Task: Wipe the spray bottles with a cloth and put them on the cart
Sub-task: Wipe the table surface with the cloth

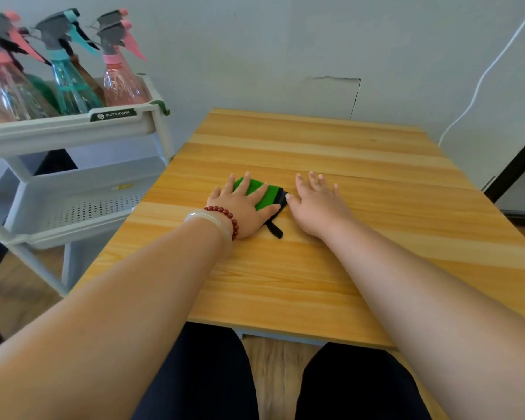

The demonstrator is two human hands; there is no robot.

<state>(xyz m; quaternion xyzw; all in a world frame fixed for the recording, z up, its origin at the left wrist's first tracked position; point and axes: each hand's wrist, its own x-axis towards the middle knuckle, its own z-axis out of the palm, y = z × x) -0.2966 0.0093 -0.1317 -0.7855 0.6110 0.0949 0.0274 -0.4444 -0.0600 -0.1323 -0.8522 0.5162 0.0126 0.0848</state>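
Fingers [245, 184] straight, left hand [242, 207] presses folded green cloth [272, 196]; right hand [317, 207] lies flat on wood-grain table [315, 140].

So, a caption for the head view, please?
Left hand flat on green cloth on wooden table; plastic spray bottles stand in grey cart.

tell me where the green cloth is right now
In the head view the green cloth lies on the wooden table under the flat left hand, with the right hand just beside it.

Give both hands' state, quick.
Left hand: open, flat on the cloth.
Right hand: open, flat on the table.
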